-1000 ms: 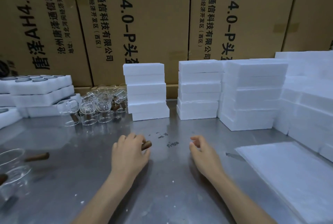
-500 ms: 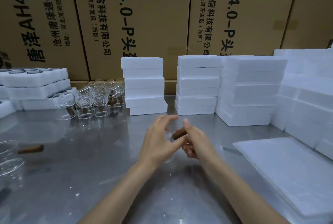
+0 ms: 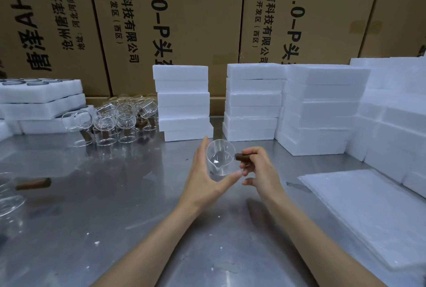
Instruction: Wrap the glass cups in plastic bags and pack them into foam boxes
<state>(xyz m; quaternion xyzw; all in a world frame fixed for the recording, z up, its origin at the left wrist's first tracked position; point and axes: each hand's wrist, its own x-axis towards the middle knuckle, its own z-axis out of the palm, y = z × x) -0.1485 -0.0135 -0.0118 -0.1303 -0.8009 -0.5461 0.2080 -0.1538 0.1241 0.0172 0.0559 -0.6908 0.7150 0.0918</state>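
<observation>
Head view, only one cam.

Hands: right hand (image 3: 260, 171) pinches the brown wooden handle (image 3: 242, 157) of a glass cup (image 3: 220, 160), fingers curled closed on it. Left hand (image 3: 207, 178) is wide open, cupped around the cup's left and lower side, thumb under it; looks like touching and steadying, not gripping. Cup is held up over the table (image 3: 115, 217), centre of view, mouth tilted toward the camera. No bag on it.

Progress, my read: early in this cup's cycle. It's picked up, not wrapped, not boxed. Bags (image 3: 359, 217) lie as a flat translucent stack on the right of the table, near the right forearm; next step is probably getting one. Loose cups (image 3: 115, 120) clustered at back left, plus one more (image 3: 9, 194) at the left edge, all bare, so plenty left. Foam trays (image 3: 41, 100) at far left show dark round shapes in their top pockets, can't tell what's in them. Foam boxes (image 3: 184, 102) stacked closed at centre back and right; can't tell if packed or empty.

Surface: brushed steel table, scuffed, white foam crumbs and small smears scattered. Reflective, so glass edges are hard to read against it.

Room: wall of big brown cartons (image 3: 184, 21) with black print right behind the table. Looks like a packing bench in storage space.
</observation>
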